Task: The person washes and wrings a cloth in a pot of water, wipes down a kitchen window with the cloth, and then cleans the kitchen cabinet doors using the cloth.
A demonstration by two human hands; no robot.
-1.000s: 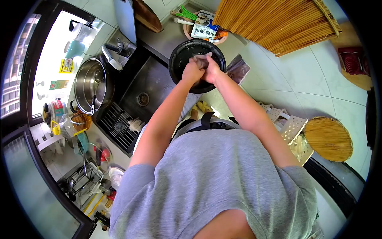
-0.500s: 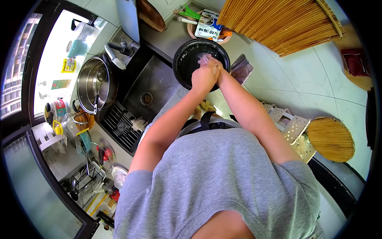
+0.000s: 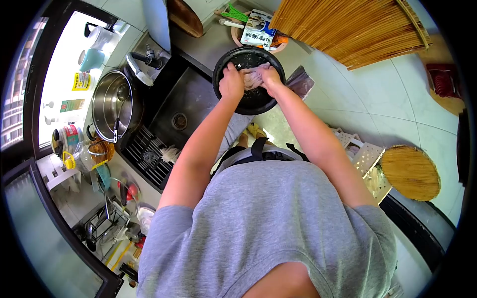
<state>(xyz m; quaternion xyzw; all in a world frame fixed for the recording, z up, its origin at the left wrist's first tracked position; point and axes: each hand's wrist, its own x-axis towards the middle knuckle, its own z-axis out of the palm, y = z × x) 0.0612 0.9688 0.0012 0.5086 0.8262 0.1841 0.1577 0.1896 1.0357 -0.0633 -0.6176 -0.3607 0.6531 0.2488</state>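
A round black bowl (image 3: 256, 105) sits at the counter's edge, to the right of the sink. Inside it lies a pale, pinkish, stringy mass (image 3: 252, 78) that I cannot identify. My left hand (image 3: 231, 83) is at the bowl's left side, fingers bent over beside the mass; whether they hold anything is hidden. From the right, my right hand (image 3: 270, 79) has its fingers closed on the mass. Small pale bits stick to the bowl's dark inner wall.
Left of the bowl is a dark sink (image 3: 186, 107) with a faucet (image 3: 141, 69) and a drain rack (image 3: 146, 155). A steel pot (image 3: 112, 107) stands beyond. Behind the bowl are a food packet (image 3: 258, 29) and a bamboo mat (image 3: 348, 30).
My hands were together around the pale mass and have now moved apart. The left one went to the bowl's left side, and the mass is spread between them.
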